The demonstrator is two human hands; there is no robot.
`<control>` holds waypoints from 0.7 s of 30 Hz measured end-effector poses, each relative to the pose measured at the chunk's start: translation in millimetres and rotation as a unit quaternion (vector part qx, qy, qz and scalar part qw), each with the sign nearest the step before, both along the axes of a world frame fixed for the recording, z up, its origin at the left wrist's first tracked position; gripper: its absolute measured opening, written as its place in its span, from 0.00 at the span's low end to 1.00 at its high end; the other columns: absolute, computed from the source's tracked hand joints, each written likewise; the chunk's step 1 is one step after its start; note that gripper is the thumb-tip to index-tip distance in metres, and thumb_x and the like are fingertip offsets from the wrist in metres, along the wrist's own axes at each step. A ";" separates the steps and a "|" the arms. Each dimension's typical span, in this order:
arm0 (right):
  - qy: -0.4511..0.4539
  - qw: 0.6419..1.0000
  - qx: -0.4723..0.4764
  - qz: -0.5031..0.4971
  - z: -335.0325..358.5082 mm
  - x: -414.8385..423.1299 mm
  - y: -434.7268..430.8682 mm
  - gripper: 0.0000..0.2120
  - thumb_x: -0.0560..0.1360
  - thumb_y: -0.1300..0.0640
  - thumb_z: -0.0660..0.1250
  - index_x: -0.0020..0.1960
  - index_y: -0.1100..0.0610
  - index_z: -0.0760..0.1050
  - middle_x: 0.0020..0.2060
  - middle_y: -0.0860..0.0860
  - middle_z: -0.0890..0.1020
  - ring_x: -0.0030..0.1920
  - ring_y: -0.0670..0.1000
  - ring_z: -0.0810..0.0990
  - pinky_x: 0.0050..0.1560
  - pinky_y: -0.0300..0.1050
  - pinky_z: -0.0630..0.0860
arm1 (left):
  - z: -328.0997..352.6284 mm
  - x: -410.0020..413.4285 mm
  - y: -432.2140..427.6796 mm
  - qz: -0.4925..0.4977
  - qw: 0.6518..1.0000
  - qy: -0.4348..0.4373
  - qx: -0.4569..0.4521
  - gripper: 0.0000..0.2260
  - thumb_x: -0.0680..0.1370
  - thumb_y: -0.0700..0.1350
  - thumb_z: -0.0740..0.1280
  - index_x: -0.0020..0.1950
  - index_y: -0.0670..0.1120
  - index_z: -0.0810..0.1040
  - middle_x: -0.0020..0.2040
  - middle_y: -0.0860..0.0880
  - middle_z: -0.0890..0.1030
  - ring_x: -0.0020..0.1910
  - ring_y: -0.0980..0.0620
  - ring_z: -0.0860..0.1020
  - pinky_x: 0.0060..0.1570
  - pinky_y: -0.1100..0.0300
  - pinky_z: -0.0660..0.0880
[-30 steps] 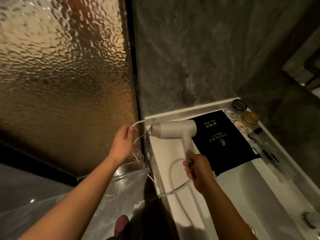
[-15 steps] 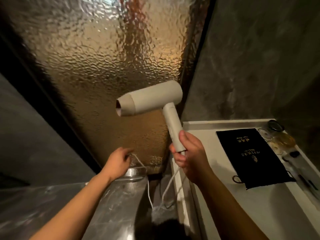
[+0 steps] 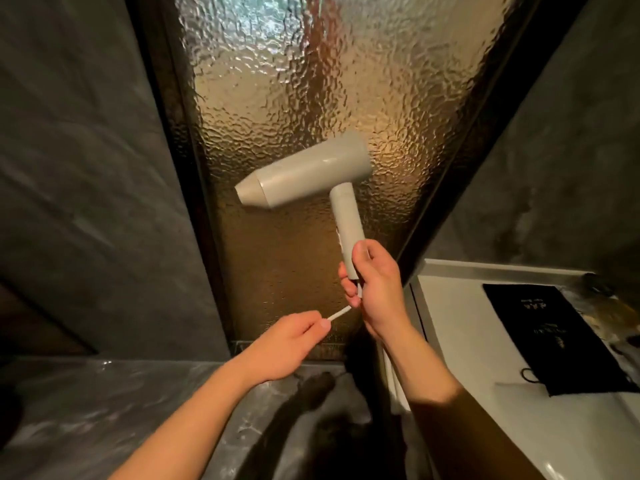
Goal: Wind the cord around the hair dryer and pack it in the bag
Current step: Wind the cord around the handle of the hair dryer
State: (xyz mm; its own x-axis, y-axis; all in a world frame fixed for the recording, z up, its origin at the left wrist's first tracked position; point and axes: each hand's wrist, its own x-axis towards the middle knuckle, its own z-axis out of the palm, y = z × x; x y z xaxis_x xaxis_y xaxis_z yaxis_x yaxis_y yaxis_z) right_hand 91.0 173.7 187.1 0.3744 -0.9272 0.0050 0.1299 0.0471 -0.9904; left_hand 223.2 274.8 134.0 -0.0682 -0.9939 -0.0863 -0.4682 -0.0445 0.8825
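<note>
Bare forearms, bare hands [image 3: 375,289], no sleeves

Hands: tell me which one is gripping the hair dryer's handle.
The right hand grips the hair dryer by the bottom of its handle; the left hand only pinches the white cord.

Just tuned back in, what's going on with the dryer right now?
A person holds a pale beige hair dryer up in front of the textured glass panel, the right hand gripping the bottom of its handle. The left hand pinches the thin white cord just below the handle, stretched between both hands. No loops are on the dryer yet. The black drawstring bag lies flat on the white counter to the right.
</note>
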 end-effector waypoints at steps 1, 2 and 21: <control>0.024 1.000 -0.014 -0.011 -4.7 3.2 3.7 0.10 0.84 0.52 0.60 0.51 0.58 0.73 0.33 0.54 0.75 0.24 0.46 0.68 0.20 0.38 0.61 | -2.4 6.8 4.0 -0.001 1.000 -0.028 -0.008 0.18 0.83 0.54 0.57 0.37 0.47 0.69 0.33 0.52 0.71 0.33 0.56 0.68 0.38 0.51 0.69; 0.051 0.998 -0.027 -0.023 -10.1 4.9 6.0 0.10 0.84 0.52 0.60 0.52 0.59 0.73 0.33 0.54 0.75 0.25 0.46 0.68 0.20 0.39 0.62 | -3.5 13.6 7.5 0.000 0.998 -0.058 -0.016 0.18 0.83 0.55 0.57 0.37 0.47 0.70 0.33 0.52 0.73 0.32 0.55 0.70 0.39 0.50 0.71; 0.391 0.901 -0.176 0.056 -28.6 -83.6 63.1 0.13 0.81 0.45 0.60 0.44 0.49 0.78 0.35 0.43 0.80 0.38 0.42 0.77 0.42 0.45 0.71 | 79.7 80.6 -30.2 -0.031 0.962 -0.202 -0.181 0.18 0.69 0.63 0.73 0.33 0.50 0.75 0.30 0.53 0.77 0.31 0.57 0.74 0.33 0.51 0.73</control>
State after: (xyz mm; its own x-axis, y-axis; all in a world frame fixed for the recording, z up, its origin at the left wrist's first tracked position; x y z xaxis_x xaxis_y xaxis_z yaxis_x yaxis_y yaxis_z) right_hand 7.4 236.8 158.5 0.4827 -0.8757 -0.0145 -0.6012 -0.3193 -0.7326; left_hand 303.8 244.5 213.7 -0.1622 -0.9588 0.2333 -0.7681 0.2711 0.5801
